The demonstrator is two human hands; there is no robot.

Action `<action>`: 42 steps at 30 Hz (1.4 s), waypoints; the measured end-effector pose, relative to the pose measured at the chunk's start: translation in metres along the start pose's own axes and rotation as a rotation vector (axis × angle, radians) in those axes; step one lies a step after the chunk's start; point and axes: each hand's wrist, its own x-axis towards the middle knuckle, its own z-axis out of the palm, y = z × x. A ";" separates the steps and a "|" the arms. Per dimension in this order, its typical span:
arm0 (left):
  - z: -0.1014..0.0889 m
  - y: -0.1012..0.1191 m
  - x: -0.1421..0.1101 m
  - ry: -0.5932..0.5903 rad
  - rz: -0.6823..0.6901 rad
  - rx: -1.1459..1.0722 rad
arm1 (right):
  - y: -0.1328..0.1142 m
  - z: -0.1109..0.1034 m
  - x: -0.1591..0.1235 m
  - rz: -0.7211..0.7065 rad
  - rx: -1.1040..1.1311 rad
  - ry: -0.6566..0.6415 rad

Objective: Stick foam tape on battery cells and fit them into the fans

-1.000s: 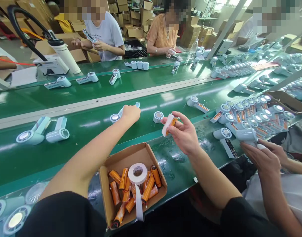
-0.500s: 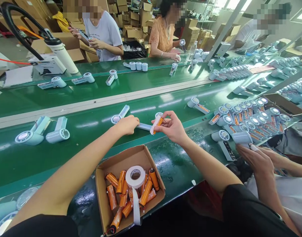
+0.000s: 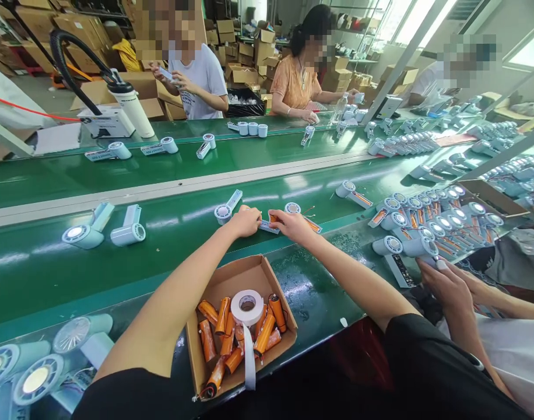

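My left hand [image 3: 248, 221] is closed around one end of a light-blue handheld fan casing, its open handle [image 3: 269, 227] showing between my hands. With bent fingers my right hand [image 3: 294, 226] grips an orange battery [image 3: 273, 218] at that handle; whether it sits fully inside is hidden. Just behind my right hand lies another fan [image 3: 292, 208] with orange in its handle. A further fan [image 3: 223, 213] stands behind my left wrist. Below my hands, a cardboard box [image 3: 214, 274] holds several orange batteries [image 3: 264, 335] and a roll of white tape [image 3: 246, 307] with a loose strip.
The green conveyor belt [image 3: 183, 251] carries fans at left [image 3: 127, 225] and a dense group at right [image 3: 428, 213]. More fans [image 3: 35, 379] crowd the lower left. A co-worker's hands [image 3: 446, 286] hold a fan at the right. People work across the belt.
My right hand has brought the battery down and left to the handle, and my hands are closer together. The view has shifted, so the box and fans appear farther right.
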 end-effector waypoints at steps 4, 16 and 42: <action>0.015 0.002 0.003 0.012 -0.007 -0.043 | 0.008 0.002 -0.001 0.000 -0.052 0.003; 0.014 -0.013 0.023 0.145 0.033 -0.431 | 0.008 -0.014 -0.009 0.001 -0.173 -0.135; 0.024 0.032 -0.275 0.117 0.153 -0.183 | -0.097 -0.054 -0.105 -0.566 0.256 -0.514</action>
